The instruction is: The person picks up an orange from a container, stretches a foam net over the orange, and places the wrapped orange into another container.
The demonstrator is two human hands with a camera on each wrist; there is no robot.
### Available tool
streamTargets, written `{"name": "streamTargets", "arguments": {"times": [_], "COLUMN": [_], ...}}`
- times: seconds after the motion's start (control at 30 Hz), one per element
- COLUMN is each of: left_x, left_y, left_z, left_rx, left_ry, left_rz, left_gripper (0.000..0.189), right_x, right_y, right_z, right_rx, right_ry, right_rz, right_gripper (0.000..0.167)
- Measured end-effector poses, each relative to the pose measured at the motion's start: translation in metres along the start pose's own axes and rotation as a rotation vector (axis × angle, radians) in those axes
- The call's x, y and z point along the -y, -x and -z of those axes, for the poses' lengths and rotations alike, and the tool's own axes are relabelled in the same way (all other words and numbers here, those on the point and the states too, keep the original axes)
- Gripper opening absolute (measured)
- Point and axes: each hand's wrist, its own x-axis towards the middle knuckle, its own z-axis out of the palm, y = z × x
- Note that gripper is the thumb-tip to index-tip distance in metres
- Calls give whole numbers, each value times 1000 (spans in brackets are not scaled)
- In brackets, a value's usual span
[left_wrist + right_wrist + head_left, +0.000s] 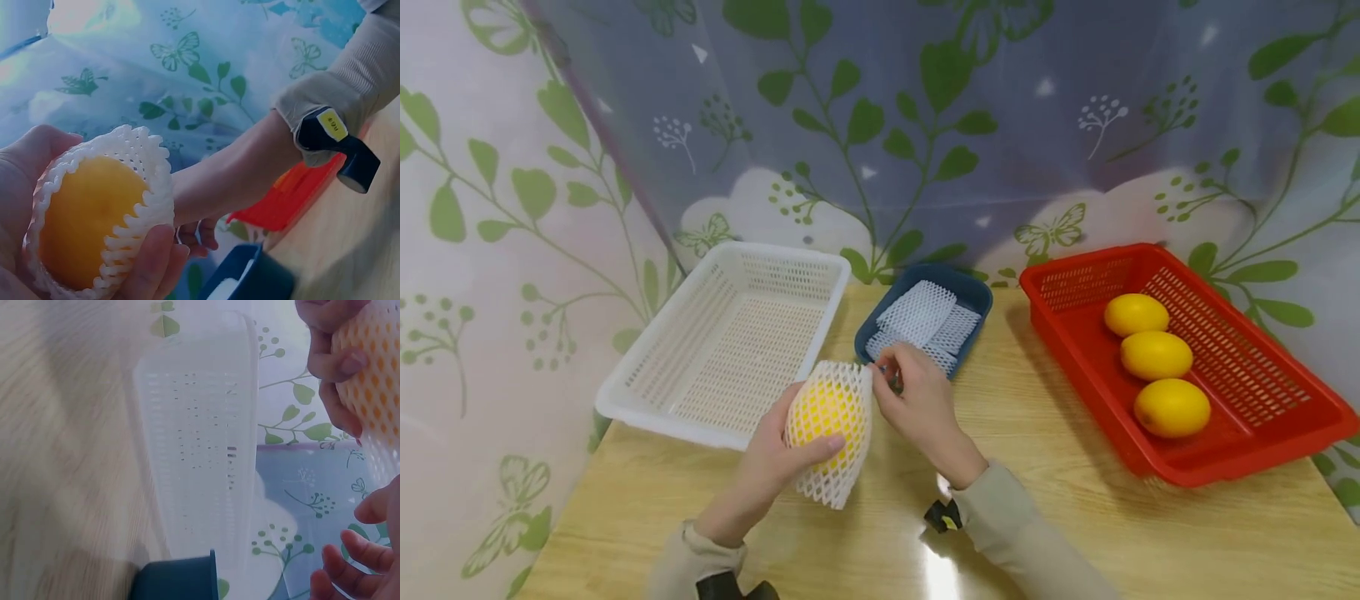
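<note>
My left hand (775, 454) grips a lemon (94, 219) wrapped in a white foam net sleeve (829, 490). Its thumb lies across the front of the netting in the head view, and the lemon's yellow skin shows through the mesh. At the sleeve's upper right end, my right hand (922, 402) pinches the netting edge between thumb and forefinger. The other right fingers are curled loosely, as the right wrist view shows. Behind that hand, a dark blue bin (976, 293) holds several flat white foam net sleeves (919, 310).
To the left stands a white slotted basket (741, 342) with no fruit visible in it. A red basket (1078, 379) on the right holds three bare lemons (1157, 356) in a row. All sit on a wooden table (1022, 442) before a leaf-patterned curtain (880, 125).
</note>
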Motion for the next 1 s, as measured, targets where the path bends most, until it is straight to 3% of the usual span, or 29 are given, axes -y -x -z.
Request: {"name": "streamTargets", "arguments": {"times": [0.33,0.53,0.8,0.9,1.0], "left_x": [-22,-36,-41,-39,-36], "left_y": [-7,-17,-37,-45,-54], "left_z": [35,52,72,79,88], "left_rx": [-55,-59,-100,-119,-153], "left_ry": [-111,-185,-248,-284,-357], "left_rz": [5,-5,20,32,42], "left_gripper": [60,62,62,65,72], "right_x": [14,25,41,43,42], "right_y": [-22,-29,-42,-44,-45], "right_z": [-36,-58,-83,-91,-96], "right_rx": [11,118,325,387,398], "right_ry": [95,183,311,378,407], "right_rz": [26,-31,-221,-224,-201], "right_gripper": [9,16,36,36,32]}}
